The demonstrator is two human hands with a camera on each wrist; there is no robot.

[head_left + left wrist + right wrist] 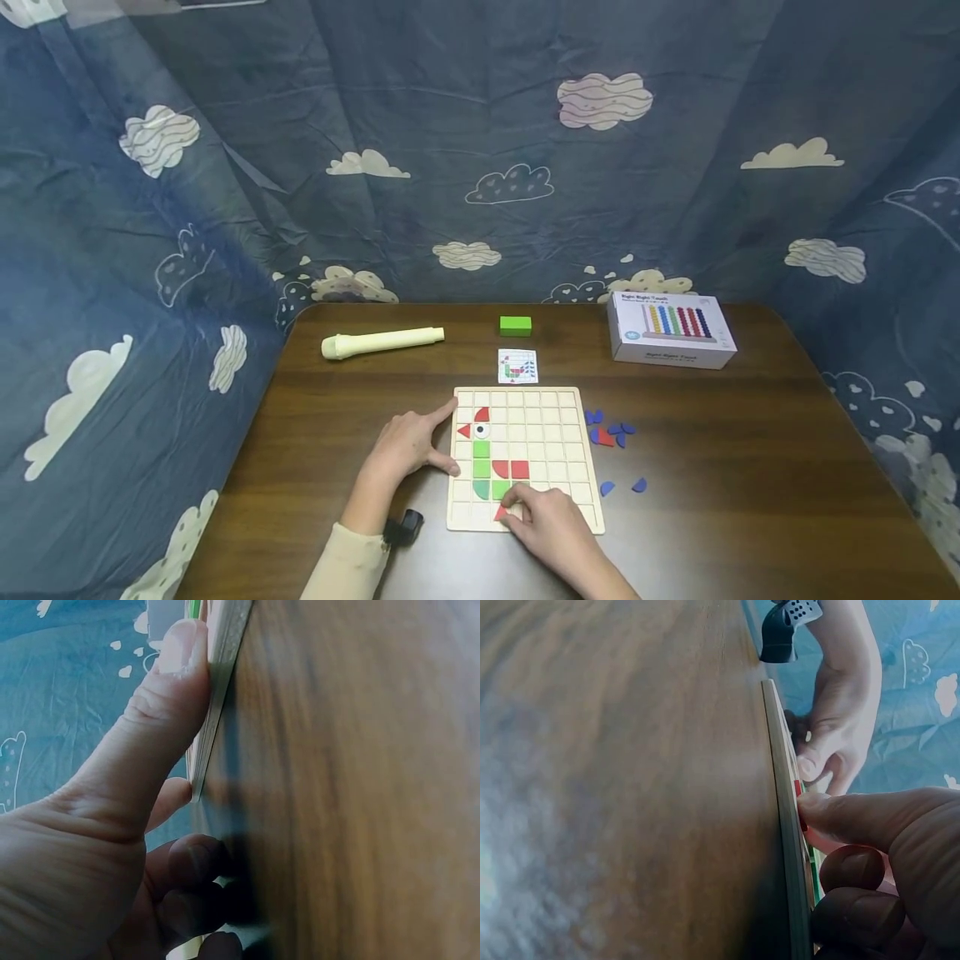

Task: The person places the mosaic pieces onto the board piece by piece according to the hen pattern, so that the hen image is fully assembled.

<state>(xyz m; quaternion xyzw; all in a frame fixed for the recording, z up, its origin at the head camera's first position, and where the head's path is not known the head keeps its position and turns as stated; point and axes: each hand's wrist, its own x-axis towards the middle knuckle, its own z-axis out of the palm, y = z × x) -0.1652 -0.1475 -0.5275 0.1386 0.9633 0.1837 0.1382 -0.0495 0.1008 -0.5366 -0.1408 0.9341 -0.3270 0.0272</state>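
Observation:
A pale wooden grid board [543, 425] lies on the table, with flat coloured tiles along its left side. The thumb and index finger of my left hand [401, 446] are spread and touch the board's left edge. At the bottom row, my right hand [551, 521] pinches a small red triangle tile [500, 514] between thumb and fingers; in the right wrist view the thumb presses its red edge [797, 785]. Above it are a green square [499, 489], a dark green quarter-round [481, 489] and a red square [519, 469]. Higher up is a round eye tile [481, 431].
Several blue pieces [627, 429] and a red piece [606, 438] lie right of the board. Behind it are a printed pattern card [517, 367] and a green block [515, 326]. A cream toy microphone [384, 342] lies back left, a white box [671, 330] back right.

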